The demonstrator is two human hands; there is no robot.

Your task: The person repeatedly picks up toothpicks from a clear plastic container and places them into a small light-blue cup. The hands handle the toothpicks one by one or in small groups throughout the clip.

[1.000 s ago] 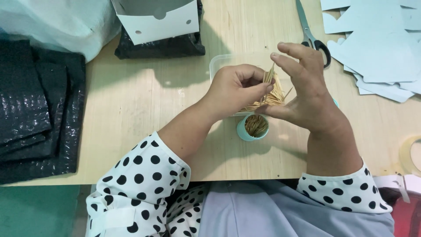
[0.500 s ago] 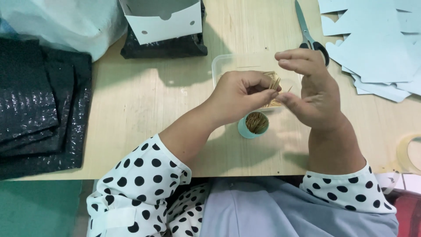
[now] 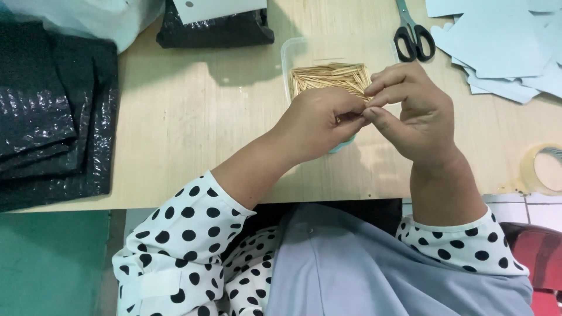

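Note:
A clear plastic box (image 3: 288,51) full of toothpicks (image 3: 328,77) lies on the wooden table. My left hand (image 3: 316,124) and my right hand (image 3: 410,114) meet just in front of it, fingertips pressed together on a small bunch of toothpicks that is mostly hidden. Under my left hand, only an edge of a small teal round container (image 3: 346,144) shows.
Black-handled scissors (image 3: 414,36) and a heap of pale blue paper sheets (image 3: 503,47) lie at the back right. A tape roll (image 3: 541,169) sits at the right edge. Folded black plastic bags (image 3: 52,111) fill the left side; another black pack (image 3: 216,29) lies behind.
Both hands have come lower over the teal container, now covering it almost fully. The toothpick bunch, fanned out a second ago, is now closed between the fingertips.

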